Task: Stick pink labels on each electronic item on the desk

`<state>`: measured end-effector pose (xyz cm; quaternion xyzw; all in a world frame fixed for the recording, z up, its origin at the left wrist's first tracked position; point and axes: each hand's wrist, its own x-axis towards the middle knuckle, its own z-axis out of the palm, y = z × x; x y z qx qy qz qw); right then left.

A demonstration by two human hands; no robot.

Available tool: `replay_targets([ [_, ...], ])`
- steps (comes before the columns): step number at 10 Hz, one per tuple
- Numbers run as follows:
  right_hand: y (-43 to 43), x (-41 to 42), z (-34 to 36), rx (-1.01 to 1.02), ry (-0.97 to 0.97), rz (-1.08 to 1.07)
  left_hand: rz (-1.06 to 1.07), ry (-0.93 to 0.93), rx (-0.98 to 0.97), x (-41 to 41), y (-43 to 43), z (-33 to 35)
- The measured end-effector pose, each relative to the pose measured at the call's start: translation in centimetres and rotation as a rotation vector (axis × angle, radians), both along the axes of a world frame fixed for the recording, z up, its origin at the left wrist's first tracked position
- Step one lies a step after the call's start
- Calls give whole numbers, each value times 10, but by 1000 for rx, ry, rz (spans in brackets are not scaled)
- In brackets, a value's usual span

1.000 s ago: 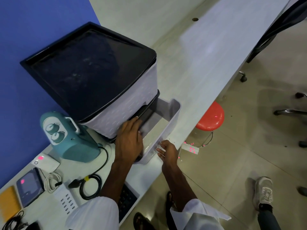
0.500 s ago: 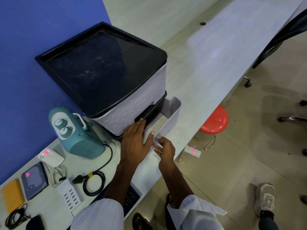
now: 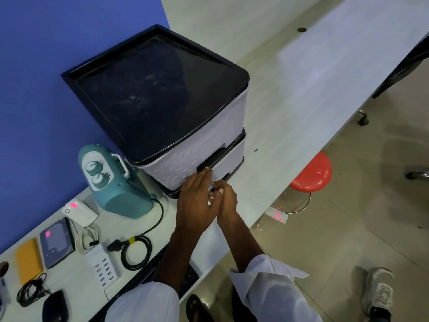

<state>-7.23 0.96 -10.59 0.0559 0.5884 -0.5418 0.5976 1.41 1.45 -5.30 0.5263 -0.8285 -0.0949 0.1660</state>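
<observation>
Head view: the left hand lies flat, fingers straight, against the lower drawer of the grey drawer unit, likely pushing it shut. The right hand curls beside it; whether it pinches anything cannot be told. The pink label sheet lies at the table edge, right of centre. Blue wall upper left, red stool on tiled floor.

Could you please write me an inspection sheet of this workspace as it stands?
Surface: pale grey desk, cable hole at far end.
Job's things: pink labels on white box and tablet; teal speaker, charger, mouse show none; label sheet by desk edge.
Clutter: drawer unit, drawers shut; orange pad.
Grippers: left hand flat on drawer front; right hand curled beside it, grip unclear.
Cables: black coil, white coil, earphone tangle.
Surroundings: red stool, blue wall, shoe.
</observation>
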Motion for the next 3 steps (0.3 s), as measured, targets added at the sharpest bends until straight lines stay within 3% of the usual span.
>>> replay_targets([
  [2,14,6,3,4,96,54,-12,123,74,5,12,2],
  [3,24,20,9,56,51,58,26,185,77,24,19,0],
])
